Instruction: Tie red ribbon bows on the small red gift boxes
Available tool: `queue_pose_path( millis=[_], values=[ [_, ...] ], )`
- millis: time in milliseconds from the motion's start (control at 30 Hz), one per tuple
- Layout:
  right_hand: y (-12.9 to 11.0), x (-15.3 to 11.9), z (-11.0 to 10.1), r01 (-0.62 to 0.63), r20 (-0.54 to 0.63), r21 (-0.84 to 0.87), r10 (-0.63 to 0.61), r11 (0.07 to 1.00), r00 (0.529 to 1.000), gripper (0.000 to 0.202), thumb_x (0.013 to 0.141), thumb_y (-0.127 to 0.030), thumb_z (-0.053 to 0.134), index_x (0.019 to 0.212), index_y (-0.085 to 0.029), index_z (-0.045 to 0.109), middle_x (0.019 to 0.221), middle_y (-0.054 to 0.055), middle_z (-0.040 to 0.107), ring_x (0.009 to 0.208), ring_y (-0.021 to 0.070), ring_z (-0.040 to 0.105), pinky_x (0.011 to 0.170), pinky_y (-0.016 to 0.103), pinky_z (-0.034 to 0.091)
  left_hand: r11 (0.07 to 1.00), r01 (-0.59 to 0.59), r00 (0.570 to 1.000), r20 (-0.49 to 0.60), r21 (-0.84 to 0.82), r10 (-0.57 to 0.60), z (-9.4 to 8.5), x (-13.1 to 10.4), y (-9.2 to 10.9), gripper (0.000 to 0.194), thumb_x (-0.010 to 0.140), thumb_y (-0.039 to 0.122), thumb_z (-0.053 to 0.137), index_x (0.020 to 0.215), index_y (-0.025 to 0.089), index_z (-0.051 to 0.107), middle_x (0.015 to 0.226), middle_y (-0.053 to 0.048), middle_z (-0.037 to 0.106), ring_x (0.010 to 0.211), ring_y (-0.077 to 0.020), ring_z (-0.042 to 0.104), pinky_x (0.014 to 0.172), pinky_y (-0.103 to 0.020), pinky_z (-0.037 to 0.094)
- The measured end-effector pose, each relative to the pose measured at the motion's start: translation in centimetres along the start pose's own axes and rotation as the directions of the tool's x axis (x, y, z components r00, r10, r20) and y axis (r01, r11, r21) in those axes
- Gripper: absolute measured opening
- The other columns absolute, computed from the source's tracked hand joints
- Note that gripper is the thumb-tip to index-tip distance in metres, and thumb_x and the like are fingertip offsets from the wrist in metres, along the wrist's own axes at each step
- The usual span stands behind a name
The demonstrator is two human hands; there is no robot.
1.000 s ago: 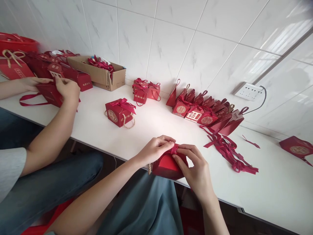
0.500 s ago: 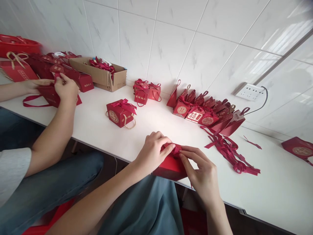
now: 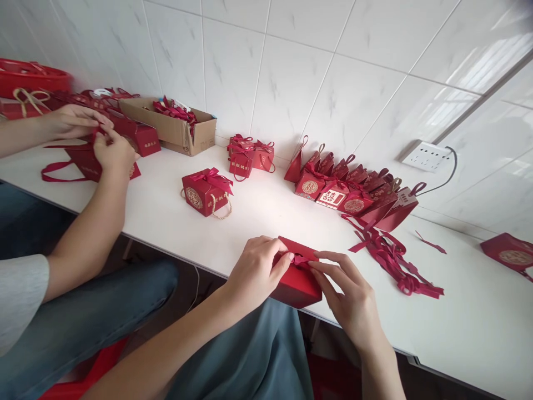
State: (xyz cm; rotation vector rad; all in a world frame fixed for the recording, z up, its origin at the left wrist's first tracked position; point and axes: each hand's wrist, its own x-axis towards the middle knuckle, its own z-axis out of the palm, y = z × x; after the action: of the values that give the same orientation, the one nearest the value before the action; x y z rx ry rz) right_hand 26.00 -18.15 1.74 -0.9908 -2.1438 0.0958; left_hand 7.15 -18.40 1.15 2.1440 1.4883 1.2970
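A red gift box point(image 3: 297, 286) sits at the table's front edge, between my two hands. On its top is a dark pink ribbon point(image 3: 298, 259) tied in a small bow or knot. My left hand point(image 3: 260, 266) pinches the ribbon's left side between thumb and forefinger, its other fingers curled on the box. From the right, my right hand point(image 3: 347, 291) has the ribbon's other side between thumb and fingertips. Loose ribbons point(image 3: 391, 258) lie in a tangle to the right on the white table.
A finished-looking box point(image 3: 206, 191) stands left of centre, two more by the wall point(image 3: 287, 72). Several red boxes point(image 3: 353, 191) line the wall at right, below a power strip point(image 3: 425, 155). A co-worker's hands point(image 3: 112, 147) work at left near a carton point(image 3: 179, 133).
My hands have drawn slightly apart at the ribbon, and more of the box top shows. At left, the co-worker's far hand has moved up and right to meet the other.
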Motion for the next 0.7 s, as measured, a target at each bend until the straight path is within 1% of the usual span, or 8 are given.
queue_pose_path(
  millis=[100,233,300,367,433,500,600,700],
  values=[
    [0.5,-0.5,0.1,0.059,-0.016,-0.044,-0.060,0.997,0.998,0.025,0.090,-0.011,0.049,0.107,-0.025,0.062,0.106,0.007,0.059,0.085,0.0166,0.066,0.071,0.029,0.057,0.999,-0.021,1.000,-0.003,-0.045,0.021,0.1,-0.3,-0.3,0.014,0.089,0.023,0.048,0.080,0.020,0.057,0.082,-0.003,0.066,0.087,-0.0180,0.059,0.084,-0.033,0.047],
    [1.3,-1.3,0.2,0.138,-0.015,-0.097,-0.140,0.986,0.990,0.037,0.089,-0.005,0.048,0.118,-0.026,0.056,0.110,0.009,0.057,0.097,0.0189,0.063,0.081,0.033,0.057,0.997,-0.014,1.000,-0.009,-0.073,0.013,0.2,-0.6,-0.6,0.012,0.089,0.022,0.049,0.081,0.020,0.058,0.083,-0.002,0.067,0.087,-0.0178,0.060,0.085,-0.035,0.046],
    [1.7,-1.7,0.2,0.167,-0.008,-0.131,-0.169,0.977,0.986,0.042,0.088,-0.003,0.048,0.122,-0.027,0.055,0.111,0.009,0.056,0.102,0.0194,0.061,0.084,0.033,0.056,0.996,-0.009,1.000,-0.025,-0.086,0.006,0.2,-0.7,-0.7,0.012,0.089,0.021,0.049,0.080,0.020,0.057,0.085,-0.002,0.068,0.093,-0.0184,0.061,0.092,-0.037,0.044],
    [2.0,-2.1,0.1,0.180,-0.001,-0.163,-0.182,0.970,0.983,0.044,0.087,-0.001,0.049,0.123,-0.027,0.053,0.112,0.009,0.056,0.103,0.0196,0.060,0.084,0.033,0.056,0.995,-0.003,0.999,-0.038,-0.096,-0.001,0.2,-0.8,-0.8,0.012,0.088,0.019,0.048,0.078,0.021,0.055,0.087,-0.001,0.069,0.102,-0.0194,0.060,0.100,-0.041,0.038],
    [2.3,-2.4,0.1,0.186,0.001,-0.188,-0.189,0.964,0.982,0.045,0.087,-0.001,0.049,0.123,-0.026,0.053,0.112,0.009,0.056,0.104,0.0201,0.060,0.083,0.033,0.056,0.995,-0.003,0.999,-0.046,-0.096,-0.002,0.2,-0.9,-0.8,0.013,0.087,0.018,0.048,0.076,0.020,0.053,0.095,-0.003,0.070,0.111,-0.0207,0.057,0.104,-0.045,0.034],
    [2.2,-2.4,0.2,0.189,-0.005,-0.202,-0.194,0.961,0.981,0.043,0.087,-0.002,0.050,0.121,-0.026,0.055,0.112,0.009,0.056,0.103,0.0201,0.060,0.082,0.032,0.056,0.995,-0.003,0.999,-0.046,-0.095,-0.002,0.3,-1.0,-0.9,0.013,0.087,0.019,0.049,0.074,0.020,0.051,0.106,-0.006,0.069,0.115,-0.0217,0.055,0.105,-0.047,0.033],
    [1.5,-2.0,0.1,0.143,-0.054,-0.165,-0.153,0.976,0.987,0.033,0.087,-0.007,0.052,0.114,-0.024,0.058,0.109,0.008,0.057,0.097,0.0199,0.061,0.078,0.032,0.055,0.992,0.000,1.000,-0.020,-0.123,-0.003,0.4,-0.9,-0.9,0.013,0.087,0.020,0.049,0.074,0.020,0.050,0.113,-0.007,0.067,0.115,-0.0219,0.056,0.107,-0.049,0.030],
    [0.3,-1.6,-0.2,0.003,-0.160,-0.094,-0.018,0.996,0.987,0.017,0.088,-0.015,0.052,0.102,-0.022,0.058,0.100,0.008,0.058,0.091,0.0210,0.061,0.072,0.034,0.053,0.987,-0.009,1.000,0.004,-0.158,0.009,0.4,-0.8,-0.9,0.012,0.087,0.020,0.049,0.076,0.020,0.050,0.112,-0.006,0.066,0.113,-0.0207,0.056,0.107,-0.047,0.031]
  ],
)
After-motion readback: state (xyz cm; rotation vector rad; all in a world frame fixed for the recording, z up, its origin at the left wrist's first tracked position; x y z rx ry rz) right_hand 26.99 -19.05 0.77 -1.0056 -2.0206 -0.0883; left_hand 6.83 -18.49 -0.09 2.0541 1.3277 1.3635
